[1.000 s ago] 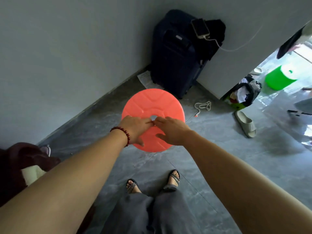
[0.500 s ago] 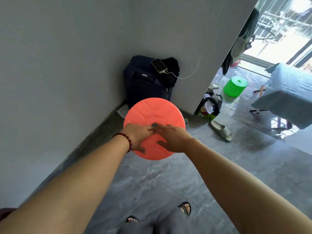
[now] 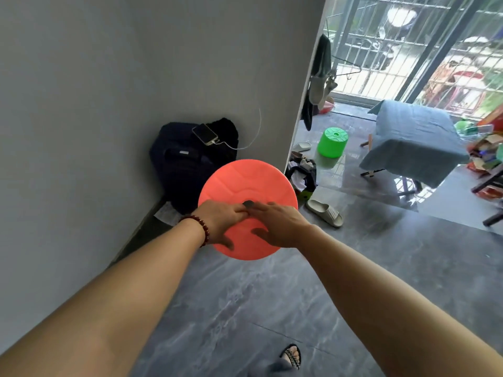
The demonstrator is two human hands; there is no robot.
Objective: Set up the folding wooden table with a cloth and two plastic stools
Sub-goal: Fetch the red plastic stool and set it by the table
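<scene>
Grip: your left hand (image 3: 221, 220) and right hand (image 3: 279, 224) hook fingers into centre hole of coral stool (image 3: 245, 180), thumbs on top.
Beyond grip, rightward: green stool (image 3: 332, 142), cloth-draped table (image 3: 408, 131).

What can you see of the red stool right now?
The stool shows only its round coral-red seat, glossy plastic with moulded ridges and a dark centre hole. It seems held off the floor; whatever is under the seat is hidden. The left hand and right hand grip it, fingers meeting at the hole.
</scene>
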